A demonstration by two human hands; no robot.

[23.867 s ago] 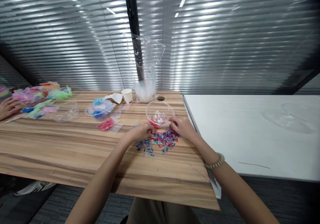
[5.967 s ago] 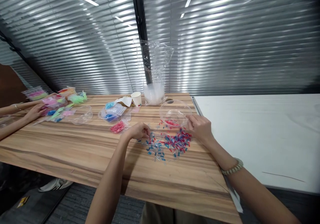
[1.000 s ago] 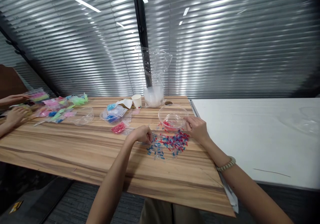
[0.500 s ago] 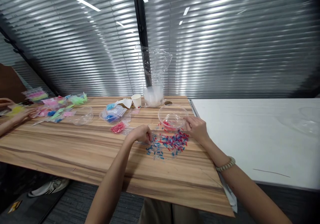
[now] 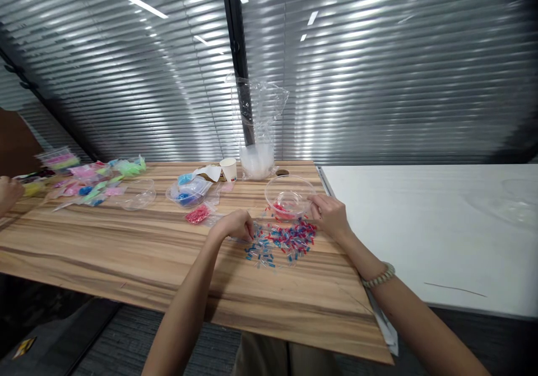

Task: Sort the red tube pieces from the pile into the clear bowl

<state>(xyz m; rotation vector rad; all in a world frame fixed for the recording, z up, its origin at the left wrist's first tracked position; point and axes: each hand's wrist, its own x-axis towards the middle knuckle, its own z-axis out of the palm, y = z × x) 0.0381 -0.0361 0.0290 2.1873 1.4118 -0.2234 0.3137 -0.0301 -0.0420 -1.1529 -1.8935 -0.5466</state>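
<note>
Small blue, red and clear tube pieces [image 5: 294, 236] lie in a loose pile on the wooden table. At the pile's left edge is my left hand [image 5: 239, 226], its fingers pinched together; what they hold is too small to make out. A clear round bowl [image 5: 290, 195] with red pieces in its bottom stands just behind the pile. My right hand [image 5: 330, 214] grips the bowl's right rim between thumb and fingers. A small bag of red pieces [image 5: 197, 214] lies to the left of my left hand.
Behind are a clear container with blue packets [image 5: 188, 192], a white paper cup [image 5: 228, 170] and a tall plastic bag [image 5: 258, 160]. Further left are an empty clear bowl [image 5: 138, 195] and colourful packets [image 5: 90, 182]. Another person's hand [image 5: 9, 194] is at the far left edge.
The other person's hand has moved left, toward the frame's edge, and the shoe below the table is out of sight. My own hands have hardly moved.
</note>
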